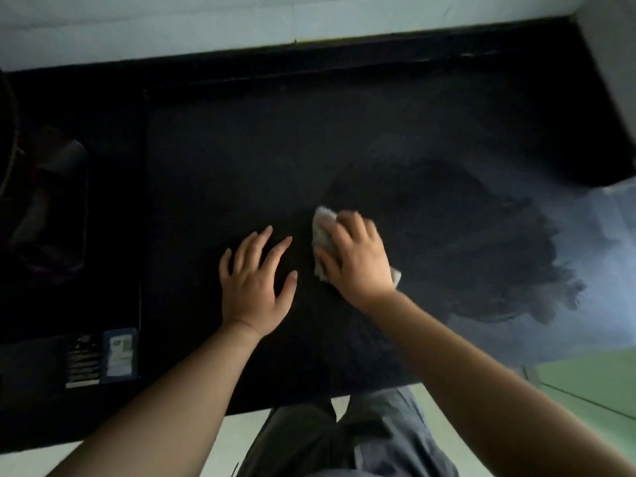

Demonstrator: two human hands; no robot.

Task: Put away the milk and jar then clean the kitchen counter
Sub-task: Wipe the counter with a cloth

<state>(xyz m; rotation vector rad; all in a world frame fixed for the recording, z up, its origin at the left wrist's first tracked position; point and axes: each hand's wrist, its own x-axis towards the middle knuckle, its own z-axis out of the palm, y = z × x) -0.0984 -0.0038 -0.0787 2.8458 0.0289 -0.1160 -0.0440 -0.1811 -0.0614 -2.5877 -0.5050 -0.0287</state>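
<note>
The dark kitchen counter (pixel 241 149) fills most of the head view. My right hand (pixel 358 259) presses a small white cloth (pixel 321 228) flat against the counter near its middle, with the cloth showing past the fingertips and at the wrist side. My left hand (pixel 256 280) rests flat on the counter just left of the cloth, fingers spread and straight. A wet, darker smear (pixel 464 242) spreads to the right of the cloth. No milk or jar is in view.
A black appliance (pixel 69 208) with a label (pixel 118 352) at its front sits at the left end of the counter. A pale wall (pixel 172 29) runs along the back. The counter's front edge (pixel 292 404) lies near my legs, above a light floor.
</note>
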